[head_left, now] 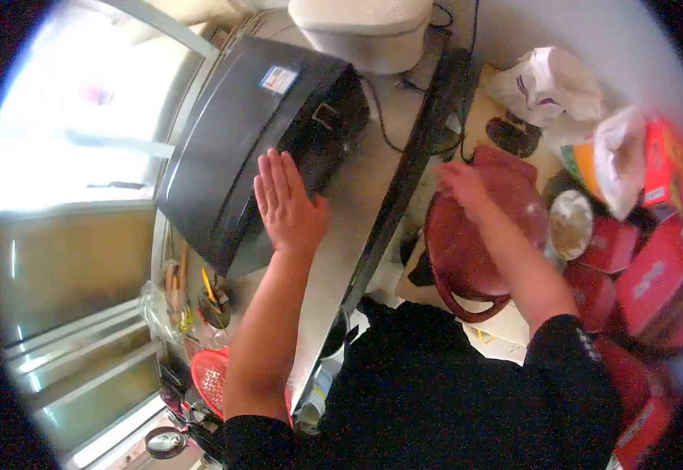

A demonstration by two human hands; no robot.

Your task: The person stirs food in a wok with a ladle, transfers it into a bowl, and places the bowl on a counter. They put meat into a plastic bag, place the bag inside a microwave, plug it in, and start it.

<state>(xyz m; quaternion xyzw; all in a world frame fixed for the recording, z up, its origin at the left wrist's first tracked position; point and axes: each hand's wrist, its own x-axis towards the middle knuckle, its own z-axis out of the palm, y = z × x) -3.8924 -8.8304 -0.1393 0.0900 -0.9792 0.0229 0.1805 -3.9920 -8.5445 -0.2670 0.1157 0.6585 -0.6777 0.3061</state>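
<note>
My left hand (288,207) is held flat with its fingers stretched out, palm side showing. It overlaps the front edge of a large dark grey case (255,102), which has a white and blue label and a latch-like square on its front. My right hand (463,189) reaches over a round dark-red plastic object (490,235) with a loop handle at its near edge. Its fingers are loosely spread and a little blurred, with nothing showing in them.
A white tub (369,39) stands behind the case on the grey counter (349,196). At right are white plastic bags (549,86), an upright round tin (571,225) and several red boxes (658,274). A red mesh basket (210,380) is at lower left, below windows.
</note>
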